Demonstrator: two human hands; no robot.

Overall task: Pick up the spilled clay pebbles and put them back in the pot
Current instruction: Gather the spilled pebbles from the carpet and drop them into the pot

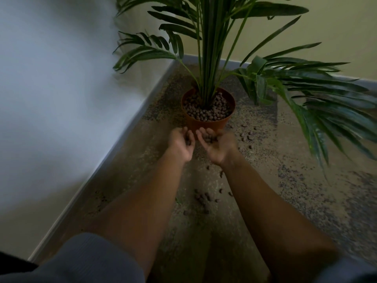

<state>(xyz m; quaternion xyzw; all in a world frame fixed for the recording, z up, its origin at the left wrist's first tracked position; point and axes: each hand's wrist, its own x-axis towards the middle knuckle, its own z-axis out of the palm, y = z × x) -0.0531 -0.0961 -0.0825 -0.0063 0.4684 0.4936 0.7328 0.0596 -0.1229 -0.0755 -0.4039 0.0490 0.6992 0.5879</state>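
Note:
An orange pot (206, 124) full of brown clay pebbles stands on the floor in the room's corner, with a palm growing from it. My left hand (181, 142) and my right hand (216, 147) are cupped palm-up just in front of the pot's near wall, each holding some clay pebbles (208, 138). Spilled pebbles (204, 198) lie on the floor between my forearms, and a few more pebbles (245, 136) lie to the right of the pot.
Long palm fronds (318, 103) spread out low to the right of the pot. A white wall with a grey skirting board (114, 152) runs along the left, and a yellowish wall closes the back. The floor is speckled brown.

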